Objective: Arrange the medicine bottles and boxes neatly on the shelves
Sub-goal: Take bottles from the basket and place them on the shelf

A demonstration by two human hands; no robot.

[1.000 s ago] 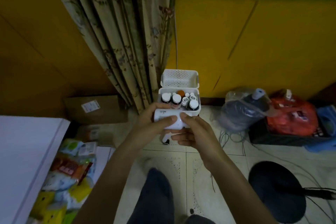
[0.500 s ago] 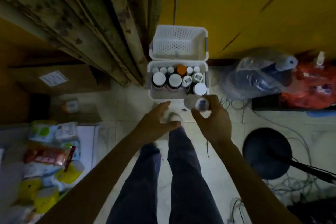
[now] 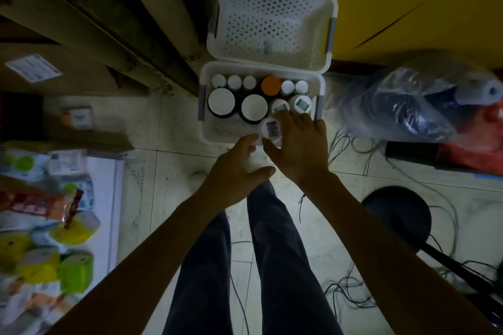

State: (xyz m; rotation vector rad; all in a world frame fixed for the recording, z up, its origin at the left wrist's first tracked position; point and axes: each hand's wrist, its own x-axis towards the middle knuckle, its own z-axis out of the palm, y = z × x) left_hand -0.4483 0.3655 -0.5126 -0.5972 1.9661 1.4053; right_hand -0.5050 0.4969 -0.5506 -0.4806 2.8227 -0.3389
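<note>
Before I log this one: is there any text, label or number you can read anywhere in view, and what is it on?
No text is legible in this view.
Barcode sticker on the bottle in the right hand: digits too small.
Stickered lids in the basket: blurred.
Shipping label on the cardboard box: too small.
Print on the red packet: blurred.

cluttered home room: curtain (image 3: 122,22), tiled floor (image 3: 174,171)

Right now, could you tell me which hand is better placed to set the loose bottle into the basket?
Right: the right hand grips the bottle just above the bare front of the basket, while the left hand hangs open, short of the rim, apparently holding nothing.
</note>
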